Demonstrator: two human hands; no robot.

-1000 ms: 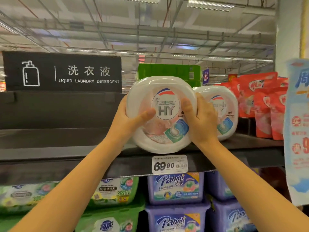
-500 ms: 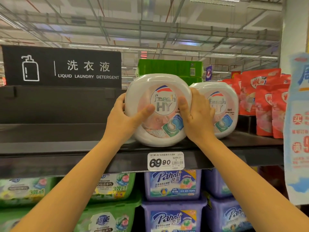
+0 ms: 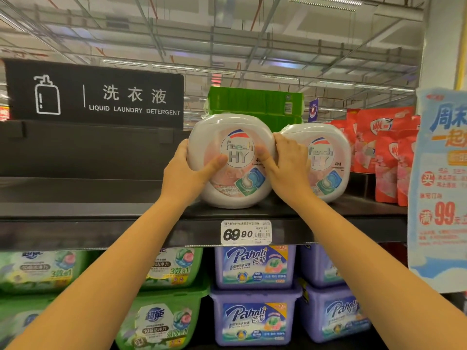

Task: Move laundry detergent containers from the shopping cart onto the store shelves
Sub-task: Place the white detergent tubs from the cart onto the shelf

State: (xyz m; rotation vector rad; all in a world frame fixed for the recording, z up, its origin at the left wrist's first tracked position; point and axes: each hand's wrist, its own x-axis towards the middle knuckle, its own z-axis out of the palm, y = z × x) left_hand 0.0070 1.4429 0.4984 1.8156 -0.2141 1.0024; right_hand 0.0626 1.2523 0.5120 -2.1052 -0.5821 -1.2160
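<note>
A white round Fresh HY detergent tub (image 3: 233,137) stands on edge on the black top shelf (image 3: 101,213), label facing me. My left hand (image 3: 185,175) grips its left side, thumb across the front. My right hand (image 3: 288,168) grips its right side, wedged between it and a second identical tub (image 3: 328,157) that stands directly to the right. The two tubs sit close together, almost touching. The shopping cart is out of view.
Green boxes (image 3: 255,102) stand behind the tubs, red pouches (image 3: 379,147) to the right. A black sign (image 3: 93,94) rises at back left. A blue promo poster (image 3: 439,188) hangs at right. Green tubs (image 3: 161,322) and purple tubs (image 3: 255,317) fill the shelves below a price tag (image 3: 246,232).
Both hands have pushed the held tub farther back onto the shelf and closer to the second tub. It now rests on the shelf surface.
</note>
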